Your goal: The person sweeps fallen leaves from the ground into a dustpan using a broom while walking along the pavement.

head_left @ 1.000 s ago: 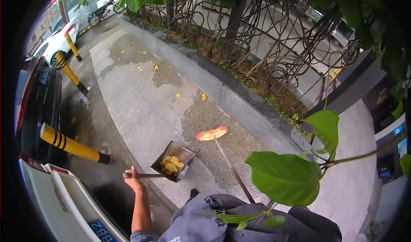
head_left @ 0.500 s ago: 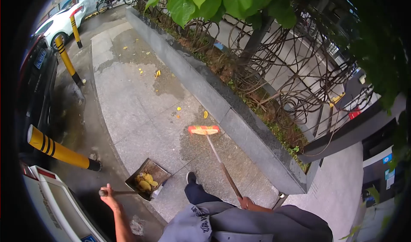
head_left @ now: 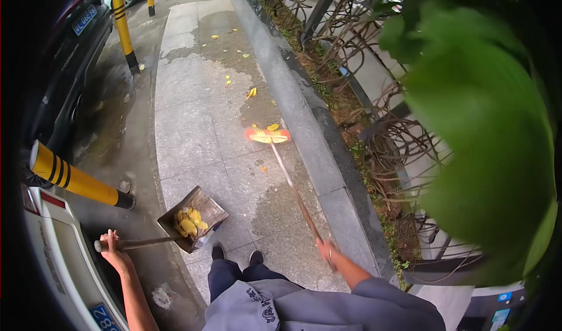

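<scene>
My left hand (head_left: pixel 117 252) is closed around the handle of a long-handled dustpan (head_left: pixel 208 201), low on the left. Several yellow leaves (head_left: pixel 188 221) lie inside its metal pan. My right hand (head_left: pixel 328 252) grips the brown stick of a broom (head_left: pixel 297 197), which reaches forward over the paving. The orange and yellow broom head (head_left: pixel 267 136) is down on the pavement, close to the stone ledge. A yellow leaf (head_left: pixel 273 127) lies just beyond the head, at its far edge. An orange leaf bit (head_left: pixel 264 169) lies nearer to me.
More fallen leaves (head_left: pixel 252 92) dot the pavement ahead. A grey stone ledge (head_left: pixel 304 137) borders the right, with tangled vines behind. Yellow-black bollards (head_left: pixel 82 176) and parked cars (head_left: pixel 64 55) line the left. A large blurred green leaf (head_left: pixel 480 149) hangs close on the right.
The broom head has moved forward along the pavement to the leaf near the ledge. My view has shifted forward, and both feet now show. The dustpan still holds its leaves.
</scene>
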Demonstrator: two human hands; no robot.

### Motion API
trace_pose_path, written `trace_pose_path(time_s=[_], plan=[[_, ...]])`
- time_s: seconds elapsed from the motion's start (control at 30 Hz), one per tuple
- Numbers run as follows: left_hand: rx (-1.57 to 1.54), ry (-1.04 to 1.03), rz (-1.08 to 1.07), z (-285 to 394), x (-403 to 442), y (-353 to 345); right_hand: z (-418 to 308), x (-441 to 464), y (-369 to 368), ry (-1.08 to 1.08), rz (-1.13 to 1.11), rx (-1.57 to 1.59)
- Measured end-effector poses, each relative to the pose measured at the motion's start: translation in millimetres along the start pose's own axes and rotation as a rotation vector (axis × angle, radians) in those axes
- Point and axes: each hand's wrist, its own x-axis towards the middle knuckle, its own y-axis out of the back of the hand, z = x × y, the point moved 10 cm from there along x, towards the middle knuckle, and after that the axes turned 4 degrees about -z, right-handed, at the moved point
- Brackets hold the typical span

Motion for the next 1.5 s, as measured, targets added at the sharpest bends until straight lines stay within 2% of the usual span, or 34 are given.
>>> trace_pose_path(time_s=[0.03, 0.17, 0.27, 0.33, 0.43, 0.47, 0.5, 0.53, 0.57, 0.6, 0.63, 0.7, 0.73, 0.77, 0.8, 0.87, 0.9, 0.93, 1.0, 1.03, 1.2, 1.23, 1.27, 1.3, 1.33, 1.37, 1.4, 1.43, 1.47, 1.5], plan=[[-0.027, -0.005, -0.008, 0, 9, -4, 52, 29, -18, 0.149, 0.196, -0.168], [-0.024, -0.014, -0.053, -7, 55, -24, 127, -74, -83, -0.063, 0.004, -0.234], [-0.036, 0.005, -0.086, -26, 92, -40, 136, -114, -121, -0.242, -0.097, -0.239], [-0.029, 0.008, -0.079, -32, 111, -46, 111, -107, -132, -0.288, -0.122, -0.251], [-0.016, 0.012, -0.098, -33, 145, -57, 27, -51, -112, -0.223, -0.083, -0.240], [-0.029, 0.017, -0.100, -35, 155, -58, -19, -16, -98, -0.063, -0.016, -0.165], [-0.028, 0.024, -0.101, -37, 165, -58, -46, 26, -96, -0.128, -0.112, -0.047], [-0.032, 0.028, -0.105, -39, 174, -57, -110, 52, -67, -0.040, -0.013, -0.074], [-0.037, 0.029, -0.106, -41, 184, -60, -181, 56, -42, -0.093, -0.021, -0.024], [-0.025, 0.033, -0.110, -41, 191, -66, -220, 103, -25, 0.011, 0.079, -0.061], [-0.023, 0.024, -0.110, -39, 196, -71, -250, 140, -19, 0.026, -0.035, 0.129], [0.021, 0.045, -0.091, -40, 212, -78, -308, 144, 8, 0.024, -0.063, 0.497], [0.058, 0.025, -0.097, -40, 219, -76, -315, 127, 14, 0.057, -0.081, 0.368], [0.057, 0.013, -0.102, -39, 226, -72, -311, 111, 15, 0.091, -0.094, 0.235], [0.038, 0.025, -0.084, -43, 233, -69, -274, 112, 2, -0.018, -0.056, 0.298], [0.022, 0.036, -0.060, -48, 241, -65, -226, 71, -8, -0.022, 0.216, 0.064], [0.016, 0.035, -0.061, -52, 245, -65, -162, 86, -41, -0.069, 0.175, 0.037], [0.016, 0.036, -0.049, -57, 250, -63, -139, 63, -60, -0.086, 0.140, -0.124], [0.041, 0.049, -0.022, -68, 260, -68, -85, 33, -95, -0.155, 0.184, -0.196], [0.062, 0.033, -0.037, -69, 266, -75, -83, 4, -105, -0.205, 0.059, -0.076], [0.094, 0.059, 0.078, -92, 296, -111, -95, 61, -47, -0.064, 0.126, -0.087], [0.076, 0.071, 0.113, -102, 305, -106, -107, 76, -36, -0.021, 0.154, -0.098], [0.082, 0.049, 0.102, -99, 310, -123, -166, 89, 7, -0.138, -0.029, -0.154], [0.093, 0.022, 0.124, -97, 315, -136, -227, 93, 47, -0.207, -0.061, -0.068], [0.088, 0.030, 0.142, -97, 319, -148, -239, 139, 72, -0.102, 0.068, -0.223], [0.084, 0.033, 0.152, -96, 326, -161, -238, 198, 85, -0.104, 0.068, -0.171], [0.093, 0.030, 0.148, -97, 336, -173, -300, 210, 117, -0.183, 0.022, -0.239], [0.111, 0.023, 0.160, -100, 347, -180, -323, 277, 122, -0.010, -0.040, -0.055], [0.109, 0.023, 0.177, -112, 363, -168, -397, 257, 143, -0.179, -0.047, -0.122], [0.121, 0.021, 0.182, -112, 374, -178, -432, 319, 151, -0.126, -0.066, -0.105]])
